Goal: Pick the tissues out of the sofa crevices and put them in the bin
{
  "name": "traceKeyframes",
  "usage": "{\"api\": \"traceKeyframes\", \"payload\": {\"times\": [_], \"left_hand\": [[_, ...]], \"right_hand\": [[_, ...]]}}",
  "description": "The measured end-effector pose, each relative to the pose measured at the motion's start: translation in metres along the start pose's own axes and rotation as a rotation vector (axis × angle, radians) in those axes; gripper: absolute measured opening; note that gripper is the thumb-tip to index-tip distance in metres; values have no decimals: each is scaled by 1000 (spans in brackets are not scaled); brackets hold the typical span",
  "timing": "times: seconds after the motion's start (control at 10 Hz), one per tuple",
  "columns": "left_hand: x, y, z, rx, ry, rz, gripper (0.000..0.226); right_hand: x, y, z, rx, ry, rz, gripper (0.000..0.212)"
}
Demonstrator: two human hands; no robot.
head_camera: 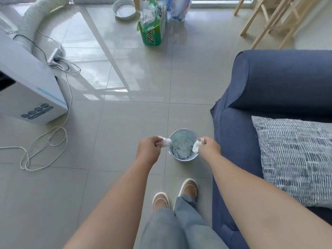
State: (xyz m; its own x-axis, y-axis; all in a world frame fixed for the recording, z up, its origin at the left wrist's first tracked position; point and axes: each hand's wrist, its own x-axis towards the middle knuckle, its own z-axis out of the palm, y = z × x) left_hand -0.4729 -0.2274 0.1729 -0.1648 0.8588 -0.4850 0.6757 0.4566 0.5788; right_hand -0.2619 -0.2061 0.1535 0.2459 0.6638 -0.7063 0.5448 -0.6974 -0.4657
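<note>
**Two tissues hanging over the bin**

Two crumpled tissues are sitting in my grip, one per hand, as I am looking down from the head camera. My left hand [148,147] is pinching a white wad [165,142] at the left edge of the bin [183,159], fingers curled round it. My right hand [209,146] is clamping a second tissue [197,146] over the bin's right rim. The small metal bin is standing on the tiled floor [111,177], just beside the blue sofa [269,83], and white tissues are already lying inside it. A striped cushion [296,159] is resting on the sofa seat. I am standing with both slippers [188,188] near the bin. A white appliance [30,90] with a loose cord [45,141] is standing well apart, at left.
</note>
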Motion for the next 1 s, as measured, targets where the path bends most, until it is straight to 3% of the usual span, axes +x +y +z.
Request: {"api": "traceKeyframes", "payload": {"times": [0.2, 0.5, 0.7, 0.8, 1.0], "left_hand": [[37, -20, 31, -14, -60, -42, 28], [80, -45, 78, 29, -166, -85, 24], [104, -29, 93, 50, -265, -61, 27], [113, -20, 97, 56, -344, -80, 40], [120, -15, 94, 78, -337, -128, 40]], "right_hand": [[55, 3, 34, 32, -21, 108, 34], [97, 20, 63, -53, -141, 92, 58], [111, 42, 57, -55, -121, 128, 53], [118, 52, 49, -37, -96, 169, 51], [123, 50, 38, -36, -70, 160, 48]]}}
